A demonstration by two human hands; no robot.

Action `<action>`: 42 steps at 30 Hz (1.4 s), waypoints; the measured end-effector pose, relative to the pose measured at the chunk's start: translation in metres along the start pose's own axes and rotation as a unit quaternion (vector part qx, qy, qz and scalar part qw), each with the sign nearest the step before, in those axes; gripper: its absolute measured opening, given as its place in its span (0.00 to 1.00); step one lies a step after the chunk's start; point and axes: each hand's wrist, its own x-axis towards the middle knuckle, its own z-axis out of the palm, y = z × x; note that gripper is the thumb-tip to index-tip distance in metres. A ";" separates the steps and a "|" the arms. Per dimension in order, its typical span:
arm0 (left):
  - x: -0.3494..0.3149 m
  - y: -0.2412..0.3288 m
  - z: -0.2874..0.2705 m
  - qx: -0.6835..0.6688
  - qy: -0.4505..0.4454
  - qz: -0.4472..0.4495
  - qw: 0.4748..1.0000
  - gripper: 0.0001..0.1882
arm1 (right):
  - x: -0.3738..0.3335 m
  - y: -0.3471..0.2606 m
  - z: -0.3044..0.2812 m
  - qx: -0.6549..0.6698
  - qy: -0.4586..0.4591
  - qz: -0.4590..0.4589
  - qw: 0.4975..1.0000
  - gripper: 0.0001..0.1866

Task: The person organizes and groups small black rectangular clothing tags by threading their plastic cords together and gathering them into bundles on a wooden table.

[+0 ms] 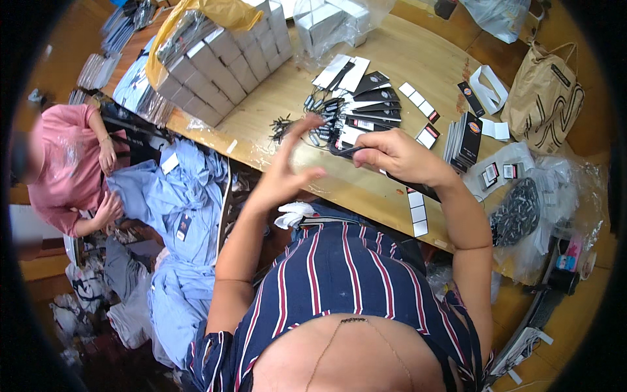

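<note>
My right hand (401, 157) is closed in a pinch on a thin black hang tag (345, 151), seen almost edge-on above the table. Part of that tag is hidden behind my fingers. My left hand (287, 171) is a little to the left, its thumb and fingers apart, with nothing visible in it. Just beyond both hands lies a fanned-out spread of black and white hang tags (375, 98). Their dark strings with small plastic fasteners (320, 117) bunch together close to my left fingertips.
White boxes (212, 75) stand stacked on the table (418, 52) at the far left. To the right are a tag pile (465, 140), a brown paper bag (545, 98) and a clear bag of black strings (516, 212). A person in pink (65, 163) handles blue shirts (189, 202) on the left.
</note>
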 end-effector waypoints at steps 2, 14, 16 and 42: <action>-0.009 0.010 0.028 -0.103 -0.012 -0.105 0.989 0.25 | 0.005 -0.002 -0.001 -0.015 -0.011 -0.034 0.999 0.10; -0.034 -0.051 0.018 -0.027 0.046 -0.262 0.964 0.07 | -0.006 0.071 -0.040 -0.239 0.020 0.031 0.970 0.10; -0.017 -0.059 0.023 0.108 0.078 -0.183 0.974 0.07 | 0.007 0.089 -0.047 -0.346 0.046 0.035 0.936 0.11; 0.043 -0.135 -0.029 0.305 -0.089 0.052 0.947 0.07 | 0.144 0.108 0.036 -0.045 0.238 0.036 0.970 0.05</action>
